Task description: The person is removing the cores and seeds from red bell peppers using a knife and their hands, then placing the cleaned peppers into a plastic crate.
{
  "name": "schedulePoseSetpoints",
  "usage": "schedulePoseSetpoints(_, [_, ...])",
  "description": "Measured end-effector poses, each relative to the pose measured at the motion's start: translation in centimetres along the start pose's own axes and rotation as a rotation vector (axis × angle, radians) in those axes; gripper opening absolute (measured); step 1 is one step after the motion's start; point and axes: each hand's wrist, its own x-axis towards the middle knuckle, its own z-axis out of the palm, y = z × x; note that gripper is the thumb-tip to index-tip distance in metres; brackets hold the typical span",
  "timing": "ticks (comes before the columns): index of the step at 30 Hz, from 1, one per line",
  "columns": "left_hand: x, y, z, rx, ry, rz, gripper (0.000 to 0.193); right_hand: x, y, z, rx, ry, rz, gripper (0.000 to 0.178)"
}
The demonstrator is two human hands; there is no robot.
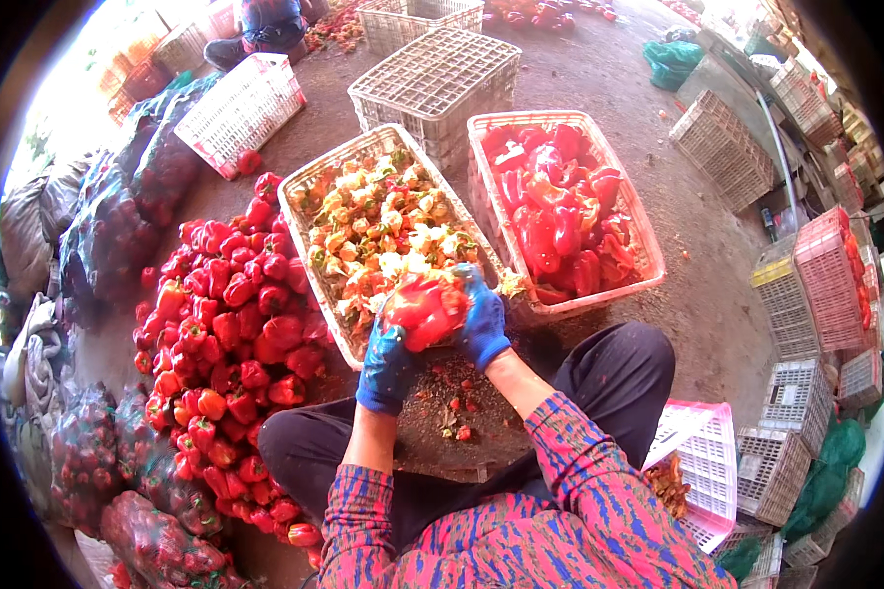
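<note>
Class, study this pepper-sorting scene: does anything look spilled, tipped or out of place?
Yes. A white crate lies tipped on its side at upper left, with one pepper loose beside it. Red scraps litter the board below the hands, which hold a split pepper. A big pile of peppers sits on the bare floor.

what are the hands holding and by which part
A red pepper, gripped by its sides between both gloved hands: the left hand on its left side, the right hand on its right.

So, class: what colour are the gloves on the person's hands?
Blue on both the left hand and right hand; head view.
</note>
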Motion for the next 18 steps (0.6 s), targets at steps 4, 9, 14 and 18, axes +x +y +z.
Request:
schedulePoseSetpoints(4, [1.2,-2.0,0.1,0.202,-0.045,0.066,0.068,2.6,2.7,-1.4,-0.509,-0.208,-0.071,0.031])
schedulePoseSetpoints(9, [2.2,-3.7,2.4,-0.175,0.141,-0.166,0.053,4.4,1.8,-8.3,0.272,0.386,0.113,0.038])
schedulePoseSetpoints(14, [8.4,-7.3,11.9,0.241,-0.027,-0.293,0.044,3.5,-1.3,-22.6,0.829,0.583,0.462,0.027])
schedulePoseSetpoints(18, [16.8,-15.8,16.9,1.574,0.015,0.278,0.06,2.2,0.1,-28.1,0.98,0.539,0.553,0.023])
